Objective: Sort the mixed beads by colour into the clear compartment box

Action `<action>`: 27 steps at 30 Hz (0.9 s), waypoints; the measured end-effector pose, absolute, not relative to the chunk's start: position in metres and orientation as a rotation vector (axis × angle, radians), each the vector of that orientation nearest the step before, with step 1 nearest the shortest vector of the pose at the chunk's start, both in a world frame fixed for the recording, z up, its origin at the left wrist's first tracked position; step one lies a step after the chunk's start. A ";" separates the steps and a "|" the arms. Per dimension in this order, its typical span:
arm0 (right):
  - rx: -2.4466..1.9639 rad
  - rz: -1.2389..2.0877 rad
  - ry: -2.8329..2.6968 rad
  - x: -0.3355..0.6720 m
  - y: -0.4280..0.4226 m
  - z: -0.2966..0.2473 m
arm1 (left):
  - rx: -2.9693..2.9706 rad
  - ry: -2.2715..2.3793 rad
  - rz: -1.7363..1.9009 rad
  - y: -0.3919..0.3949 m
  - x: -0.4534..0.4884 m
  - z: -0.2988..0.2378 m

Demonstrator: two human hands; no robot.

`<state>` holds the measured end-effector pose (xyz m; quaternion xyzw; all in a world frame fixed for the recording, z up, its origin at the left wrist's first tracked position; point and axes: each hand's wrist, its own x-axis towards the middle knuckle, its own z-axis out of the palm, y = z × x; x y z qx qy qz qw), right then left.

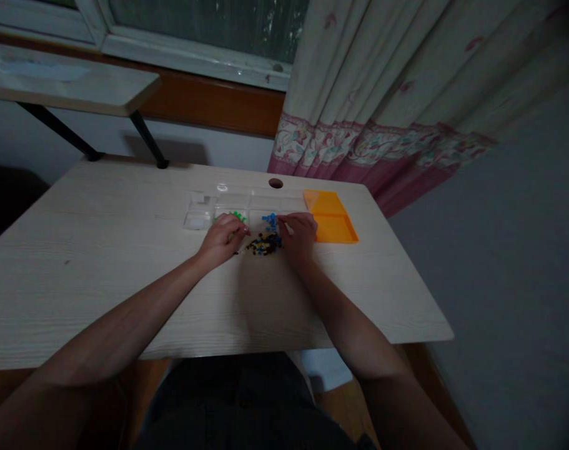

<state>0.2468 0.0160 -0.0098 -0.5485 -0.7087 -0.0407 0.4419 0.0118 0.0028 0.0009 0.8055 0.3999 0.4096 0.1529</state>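
Observation:
My left hand [222, 240] is closed in a pinch at the left side of a loose pile of small black, blue and yellow pieces [264, 244]. What its fingertips hold is too small to make out. My right hand [300, 236] curls in from the other side, its thumb and fingers drawn together near small blue pieces [269, 220]. Anything between those fingers is too small to name. Behind both hands lies a clear plastic compartment box [233, 201]. Small green pieces [237, 215] sit in one of its compartments, the blue ones in another.
An orange tray [333, 228] lies right of the clear box on the pale wooden table [138, 250]. Behind are a round cable hole [275, 183], a raised shelf [73, 81] on black legs, and a curtain [350, 125] by the window. A wall [509, 250] stands at right.

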 end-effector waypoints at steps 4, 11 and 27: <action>-1.392 -0.100 -1.827 0.246 0.018 -0.016 | 2.322 1.114 1.143 0.003 0.012 0.002; -1.353 -0.120 -1.840 0.247 0.019 -0.016 | 2.389 1.069 1.117 0.003 0.012 0.001; -1.326 -0.044 -1.842 0.242 0.015 -0.014 | 2.840 0.926 0.715 -0.007 0.019 -0.004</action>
